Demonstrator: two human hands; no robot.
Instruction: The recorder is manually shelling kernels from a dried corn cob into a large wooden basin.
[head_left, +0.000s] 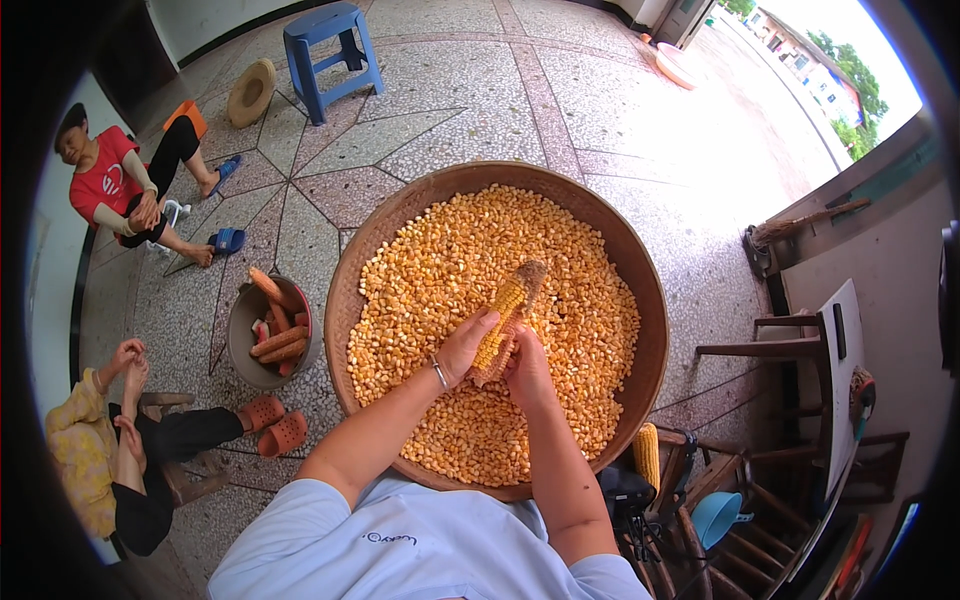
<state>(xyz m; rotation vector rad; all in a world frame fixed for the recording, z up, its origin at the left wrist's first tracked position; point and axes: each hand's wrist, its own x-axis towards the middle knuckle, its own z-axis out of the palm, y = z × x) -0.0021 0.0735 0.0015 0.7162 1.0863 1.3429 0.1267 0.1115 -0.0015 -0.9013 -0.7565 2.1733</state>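
Both my hands are together over a wide, round woven basket (651, 330) filled with loose yellow corn kernels (442, 247). My left hand (463, 351) grips a partly shelled ear of corn (501, 319), its thumb lying along the rows of kernels. Yellow kernels remain on the ear's left face, while its far tip and right side show bare brownish cob. My right hand (531, 369) closes on the lower right of the ear. Its fingers partly hide the bare cob there, so I cannot tell whether a second cob is pressed against it.
A bucket (313, 352) of shelled cobs (281, 342) stands left of the basket. Two seated people (112, 180) are farther left. A blue plastic stool (322, 30) and a straw hat (252, 93) are beyond. At right are wooden chairs (716, 472), another ear (646, 457) and a blue ladle (714, 519).
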